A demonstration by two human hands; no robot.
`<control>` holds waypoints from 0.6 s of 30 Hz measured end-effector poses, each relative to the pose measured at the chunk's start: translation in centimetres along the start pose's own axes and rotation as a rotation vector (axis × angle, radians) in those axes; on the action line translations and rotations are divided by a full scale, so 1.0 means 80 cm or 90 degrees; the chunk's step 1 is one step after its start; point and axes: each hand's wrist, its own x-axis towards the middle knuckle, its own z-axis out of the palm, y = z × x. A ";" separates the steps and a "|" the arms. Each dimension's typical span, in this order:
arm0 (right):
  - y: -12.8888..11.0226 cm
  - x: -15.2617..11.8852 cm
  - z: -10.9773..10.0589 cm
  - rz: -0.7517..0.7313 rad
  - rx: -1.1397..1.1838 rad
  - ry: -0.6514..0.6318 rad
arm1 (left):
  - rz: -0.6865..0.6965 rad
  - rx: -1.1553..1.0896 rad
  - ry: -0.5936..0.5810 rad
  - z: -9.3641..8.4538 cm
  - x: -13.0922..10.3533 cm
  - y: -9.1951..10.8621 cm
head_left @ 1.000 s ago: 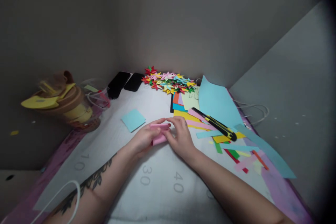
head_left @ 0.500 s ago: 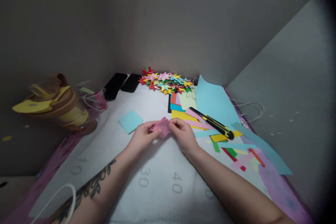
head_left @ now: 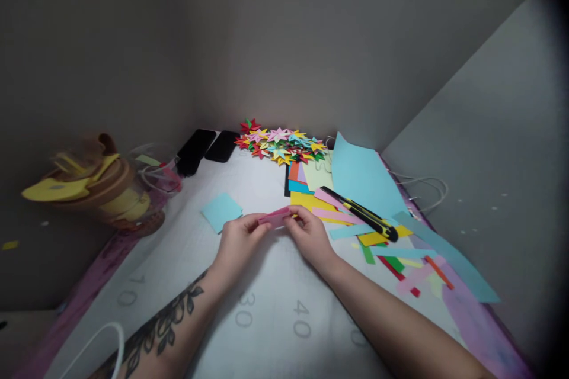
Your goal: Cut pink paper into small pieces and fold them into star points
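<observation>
A small folded piece of pink paper [head_left: 274, 219] is held up over the white mat, pinched from both sides. My left hand [head_left: 242, 240] grips its left end between thumb and fingers. At the right end, my right hand [head_left: 310, 235] closes on it the same way. Just left of my left hand lies a light blue paper square [head_left: 221, 212]. Beyond the hands sits a pile of colourful folded paper stars [head_left: 280, 143]. Right of my right hand, a black and yellow utility knife [head_left: 362, 213] rests on paper strips.
Two black phones [head_left: 197, 151] lie at the back left, beside a clear plastic cup [head_left: 155, 157]. A brown-lidded tumbler [head_left: 120, 189] stands at the left edge. Loose paper strips [head_left: 400, 260] and a large light blue sheet [head_left: 360, 172] cover the right side. Walls [head_left: 267, 41] rise behind.
The pink paper, showing a broad diamond-like face before, now appears as a narrow strip between my hands. The view has shifted slightly, with the surroundings sitting a little lower.
</observation>
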 end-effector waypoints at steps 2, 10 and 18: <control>-0.002 0.001 -0.002 -0.029 -0.034 0.010 | 0.032 0.064 -0.009 -0.001 0.000 -0.003; 0.003 0.005 -0.008 -0.034 0.005 -0.009 | 0.048 0.116 -0.029 -0.004 0.002 -0.005; 0.007 0.006 -0.009 -0.042 -0.036 -0.006 | 0.056 0.140 -0.034 -0.008 0.009 -0.012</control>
